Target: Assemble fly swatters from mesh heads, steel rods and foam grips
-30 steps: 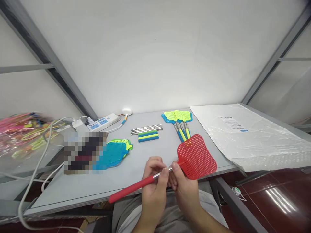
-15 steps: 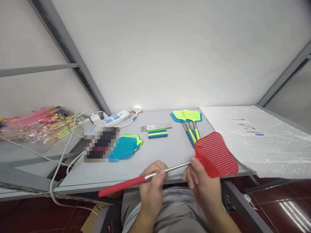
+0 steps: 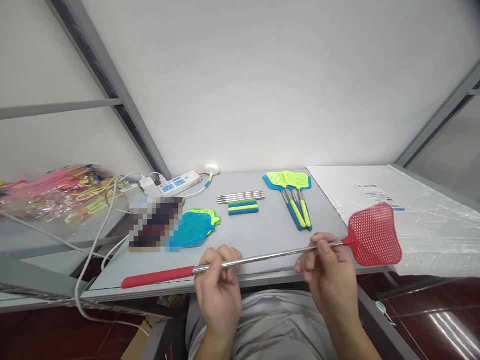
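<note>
Across the front edge of the table I hold a red fly swatter (image 3: 262, 257) with a telescopic metal rod, drawn out long. My left hand (image 3: 219, 290) is closed on the rod just beside the red grip. With thumb and fingers, my right hand (image 3: 332, 275) pinches the rod close to the red mesh head. Beyond my hands lie several blue and yellow-green fly swatters (image 3: 296, 200), heads away from me. A stack of loose blue and yellow-green swatter heads (image 3: 193, 227) is on the left. In the middle are metal rods (image 3: 240, 196) and coloured grips (image 3: 243, 206).
A white power strip (image 3: 182, 182) with cables stands at the back left, near a pixelated patch. Plastic bags of colourful items (image 3: 71, 195) fill the left shelf. White bubble-wrap packaging (image 3: 375, 225) covers the right side. Grey metal posts (image 3: 123, 105) frame the table.
My hands have moved apart, and the swatter's rod is now much longer. The red head has shifted right and the grip left, uncovering the handles of the finished swatters.
</note>
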Demonstrator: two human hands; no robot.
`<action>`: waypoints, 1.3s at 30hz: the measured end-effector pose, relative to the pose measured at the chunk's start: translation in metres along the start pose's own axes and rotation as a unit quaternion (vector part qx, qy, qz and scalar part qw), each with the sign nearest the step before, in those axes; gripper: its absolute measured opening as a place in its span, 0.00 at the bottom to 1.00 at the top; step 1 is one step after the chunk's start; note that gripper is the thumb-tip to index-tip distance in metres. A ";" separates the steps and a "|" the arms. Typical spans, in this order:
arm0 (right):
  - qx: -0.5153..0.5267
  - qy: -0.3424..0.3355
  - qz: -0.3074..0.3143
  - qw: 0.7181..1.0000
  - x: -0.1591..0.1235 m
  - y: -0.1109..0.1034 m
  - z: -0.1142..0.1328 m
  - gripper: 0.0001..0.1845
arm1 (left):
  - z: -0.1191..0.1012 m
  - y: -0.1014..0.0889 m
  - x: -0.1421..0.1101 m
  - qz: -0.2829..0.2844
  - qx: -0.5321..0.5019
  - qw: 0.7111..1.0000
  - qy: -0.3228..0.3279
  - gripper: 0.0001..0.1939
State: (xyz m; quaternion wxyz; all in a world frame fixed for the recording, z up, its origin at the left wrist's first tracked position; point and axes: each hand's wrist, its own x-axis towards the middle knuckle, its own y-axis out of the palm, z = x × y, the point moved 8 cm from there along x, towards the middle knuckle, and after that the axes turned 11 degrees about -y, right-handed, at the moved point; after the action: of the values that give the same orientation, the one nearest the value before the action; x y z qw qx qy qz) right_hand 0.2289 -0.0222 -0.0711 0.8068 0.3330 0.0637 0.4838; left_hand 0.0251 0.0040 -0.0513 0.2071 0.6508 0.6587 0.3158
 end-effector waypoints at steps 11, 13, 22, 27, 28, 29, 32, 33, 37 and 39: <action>-0.011 0.011 0.146 0.989 -0.021 0.024 -0.014 0.14 | 0.022 0.011 -0.005 -0.009 0.114 0.991 -0.066 0.22; -0.021 0.008 0.134 0.991 -0.017 0.019 -0.011 0.15 | 0.013 0.003 -0.003 -0.041 0.091 0.995 -0.031 0.23; -0.030 -0.078 -0.031 0.996 0.027 -0.035 0.045 0.15 | -0.022 -0.018 0.009 -0.123 0.033 0.992 0.011 0.24; -0.015 -0.028 -0.023 0.999 0.030 -0.031 0.028 0.14 | -0.016 -0.016 0.006 -0.150 0.019 0.988 0.017 0.24; -0.008 -0.010 -0.010 1.000 0.026 -0.024 0.020 0.13 | -0.012 -0.013 0.004 -0.146 0.027 0.989 0.016 0.24; -0.002 0.013 0.012 1.000 0.020 -0.015 0.011 0.12 | -0.006 -0.008 0.002 -0.131 0.046 0.990 0.006 0.24; 0.020 0.094 0.105 0.990 -0.005 0.018 -0.019 0.11 | 0.027 0.015 -0.004 -0.010 0.129 0.987 -0.091 0.24; 0.030 0.107 0.119 0.987 -0.012 0.025 -0.025 0.13 | 0.038 0.022 -0.008 0.032 0.148 0.980 -0.126 0.24; 0.026 0.124 0.149 0.981 -0.021 0.036 -0.034 0.15 | 0.049 0.016 -0.008 0.041 0.172 0.972 -0.157 0.24; 0.010 0.120 0.156 0.980 -0.015 0.033 -0.030 0.14 | 0.040 0.003 0.002 -0.002 0.153 0.977 -0.150 0.25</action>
State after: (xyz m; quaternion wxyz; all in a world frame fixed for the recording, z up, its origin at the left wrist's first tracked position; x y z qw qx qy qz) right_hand 0.1846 -0.0099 -0.0778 0.7047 0.2867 0.1123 0.6392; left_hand 0.0545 0.0113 -0.0782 0.2023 0.7130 0.6622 0.1102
